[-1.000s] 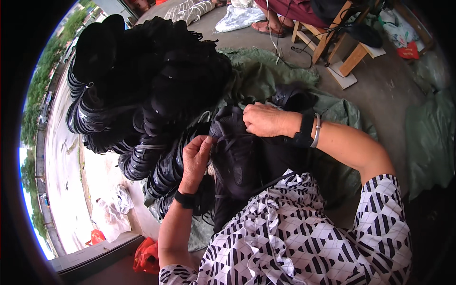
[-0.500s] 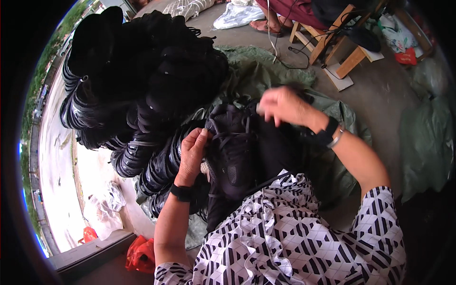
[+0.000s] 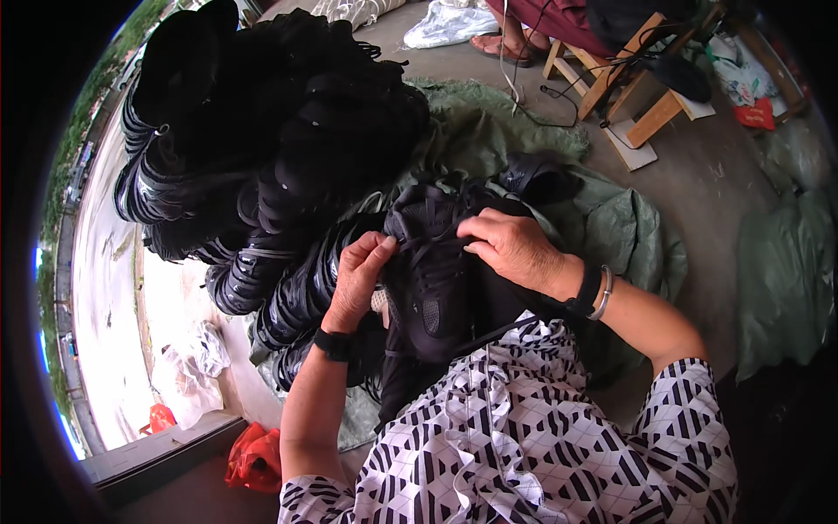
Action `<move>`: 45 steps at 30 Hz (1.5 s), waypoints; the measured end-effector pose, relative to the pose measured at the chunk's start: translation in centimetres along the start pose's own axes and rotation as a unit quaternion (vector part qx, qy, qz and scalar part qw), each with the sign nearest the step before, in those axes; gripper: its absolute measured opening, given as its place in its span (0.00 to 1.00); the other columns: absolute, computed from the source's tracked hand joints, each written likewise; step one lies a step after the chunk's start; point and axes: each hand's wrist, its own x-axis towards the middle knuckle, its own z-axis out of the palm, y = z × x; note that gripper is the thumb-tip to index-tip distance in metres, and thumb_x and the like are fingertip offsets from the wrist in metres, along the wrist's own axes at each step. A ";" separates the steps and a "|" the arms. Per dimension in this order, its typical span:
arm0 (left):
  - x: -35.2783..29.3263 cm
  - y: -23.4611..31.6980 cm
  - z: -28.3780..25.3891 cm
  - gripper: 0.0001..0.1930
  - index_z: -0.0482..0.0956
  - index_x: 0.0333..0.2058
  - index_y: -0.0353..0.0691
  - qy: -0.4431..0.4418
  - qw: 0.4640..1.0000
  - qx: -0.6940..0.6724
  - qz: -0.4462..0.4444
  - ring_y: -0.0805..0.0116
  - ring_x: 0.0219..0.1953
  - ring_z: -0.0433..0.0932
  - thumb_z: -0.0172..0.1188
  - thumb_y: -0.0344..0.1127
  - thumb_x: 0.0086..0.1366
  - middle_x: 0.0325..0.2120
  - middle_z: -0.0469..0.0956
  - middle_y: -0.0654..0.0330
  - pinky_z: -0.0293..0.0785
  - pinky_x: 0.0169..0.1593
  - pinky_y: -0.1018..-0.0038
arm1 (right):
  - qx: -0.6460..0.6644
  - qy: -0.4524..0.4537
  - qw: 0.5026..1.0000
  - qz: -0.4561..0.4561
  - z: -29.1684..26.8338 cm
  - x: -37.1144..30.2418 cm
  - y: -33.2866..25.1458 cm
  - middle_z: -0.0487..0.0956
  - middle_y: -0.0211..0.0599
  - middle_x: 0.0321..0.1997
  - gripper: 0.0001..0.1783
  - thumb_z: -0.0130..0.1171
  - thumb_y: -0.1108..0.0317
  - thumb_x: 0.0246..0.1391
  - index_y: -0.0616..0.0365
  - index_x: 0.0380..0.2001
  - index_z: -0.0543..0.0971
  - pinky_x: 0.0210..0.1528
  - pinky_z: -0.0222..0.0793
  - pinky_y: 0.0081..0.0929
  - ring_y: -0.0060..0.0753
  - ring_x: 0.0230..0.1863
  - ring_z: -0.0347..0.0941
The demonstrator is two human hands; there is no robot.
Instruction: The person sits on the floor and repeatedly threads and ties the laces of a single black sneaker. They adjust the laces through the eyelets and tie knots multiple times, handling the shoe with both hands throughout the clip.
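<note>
Head view, clock face centred on the shoe. Black laced shoe [image 3: 428, 293] on the lap near the middle, toe toward 6 o'clock, tongue and opening toward 12. Left hand [image 3: 356, 275] at 10 o'clock: thumb and forefinger pressed together at the shoe's edge, apparently pinching an end of the dark laces [image 3: 422, 254]. Right hand [image 3: 517, 253] between 1 and 2 o'clock: thumb and forefinger curled close to each other beside the opposite edge; impossible to tell if gripping a lace.

Handling, by judgement: probably light; soft and flexible around the tongue and opening, somewhat firmer at the toe; not fragile; laces thin and liable to slide between fingertips. Best held by the side edge beside the lacing, steadied against the lap, with laces pinched near the ends.

Hidden or indistinct: underside of the shoe, turned toward the lap, presence of a sole therefore uncertain; lace ends, dark on dark and partly under fingertips. Toward 10 to 11 o'clock, heap of black shoes [image 3: 292, 131], single outlines lost in shadow. Between 1 and 2, another dark shoe [image 3: 534, 177] on green sheeting [image 3: 611, 210], details too dim. Toward 1, seated person in maroon [image 3: 566, 28], cut off by the upper edge.
</note>
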 end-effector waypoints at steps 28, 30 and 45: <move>1.0 0.7 0.7 0.11 0.76 0.24 0.39 0.082 0.980 0.158 0.085 0.77 0.24 0.67 0.61 0.37 0.63 0.21 0.72 0.68 0.63 0.26 0.75 | 0.069 -0.097 0.993 0.011 0.8 6.4 0.4 0.80 0.32 0.25 0.07 0.61 0.68 0.51 0.56 0.33 0.82 0.34 0.69 0.24 0.22 0.27 0.74; 1.0 2.0 1.3 0.09 0.75 0.25 0.38 0.137 0.891 0.367 0.228 0.70 0.23 0.70 0.63 0.34 0.60 0.23 0.72 0.63 0.65 0.27 0.72 | 0.025 -0.108 0.994 -0.011 2.2 7.2 1.3 0.80 0.32 0.25 0.09 0.62 0.67 0.48 0.55 0.34 0.82 0.34 0.69 0.24 0.24 0.26 0.73; 1.6 -0.1 -2.2 0.10 0.77 0.30 0.44 -0.095 0.990 -0.084 -0.062 0.86 0.28 0.62 0.61 0.42 0.66 0.24 0.69 0.78 0.59 0.34 0.84 | 0.051 -0.105 0.993 0.034 4.1 7.2 -0.7 0.81 0.36 0.24 0.09 0.58 0.69 0.41 0.51 0.29 0.83 0.34 0.72 0.34 0.38 0.29 0.79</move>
